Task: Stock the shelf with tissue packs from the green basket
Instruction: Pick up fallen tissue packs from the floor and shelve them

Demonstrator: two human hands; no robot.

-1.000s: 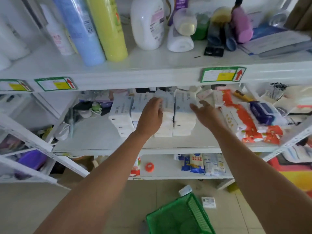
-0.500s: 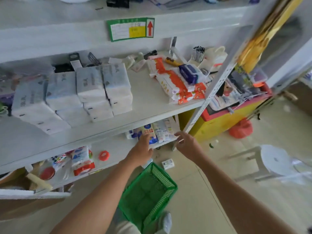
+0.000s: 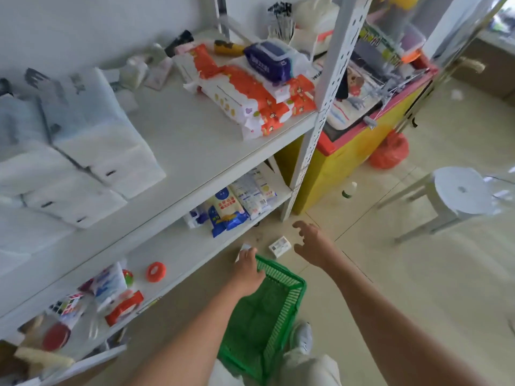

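Two bare arms stretch down toward the floor: left hand [image 3: 249, 267] over the green basket [image 3: 262, 316] rim, fingers curled, can't tell if gripping; right hand [image 3: 312, 245] hovering, fingers spread wide. White tissue packs [image 3: 92, 135] sit stacked on the shelf [image 3: 195, 146], pretty blurry.

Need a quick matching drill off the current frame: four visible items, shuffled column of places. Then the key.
Items:
1. green plastic basket
2. white round plastic stool
3. purple wet-wipes pack
4. orange round tape roll

Places:
A. lowest shelf, left of the blue and white packets
B. on the floor right of the shelving, beyond the yellow cabinet
C. on the floor under the left hand
D. on top of the orange and white packs on the middle shelf

Pairs: 1-C, 2-B, 3-D, 4-A
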